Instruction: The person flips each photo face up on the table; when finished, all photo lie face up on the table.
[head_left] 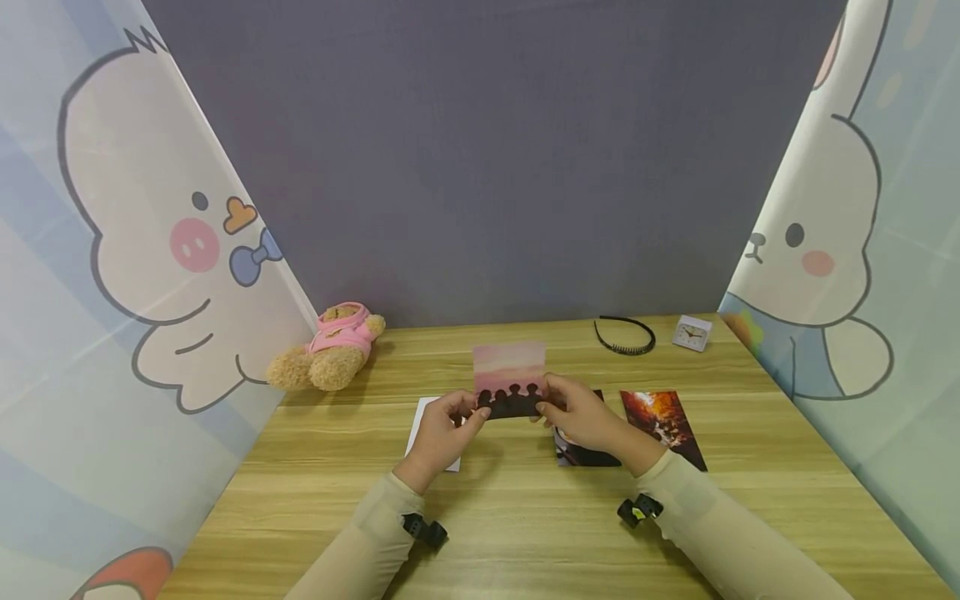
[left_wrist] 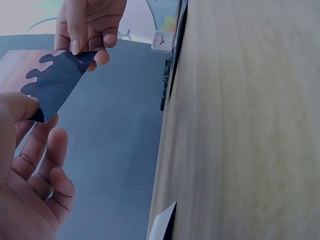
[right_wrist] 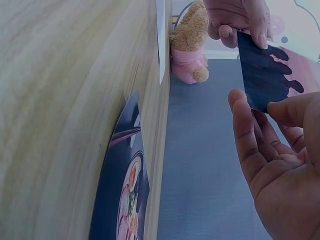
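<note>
While the left hand [head_left: 442,435] pinched the near left corner of a pink-and-black print [head_left: 510,375], the right hand [head_left: 585,417] pinched its near right corner. In both cases the thumb lay on the printed face with fingers behind. The print was suspended between the hands, clear of the surface [head_left: 517,517], its dark band of silhouettes toward the person and its pink part toward the back edge.

The surface was wood-grained. Below the left hand lay a white card [head_left: 426,407], partly covered from the head view. A food picture [head_left: 587,456] lay partly hidden under the right hand and forearm; the right wrist view showed a bowl and chopsticks on it. Just beside it, toward the right edge, lay a red-and-orange picture [head_left: 660,412].

A teddy bear [head_left: 341,342] in a pink top lay at the back left corner. A toothed black headband [head_left: 630,350] lay near the back edge, right of centre, and a small white clock [head_left: 692,333] stood near the back right corner.

A grey panel [head_left: 495,167] rose behind the back edge. Cartoon-printed sheets flanked the left [head_left: 150,250] and right [head_left: 840,242] edges.
</note>
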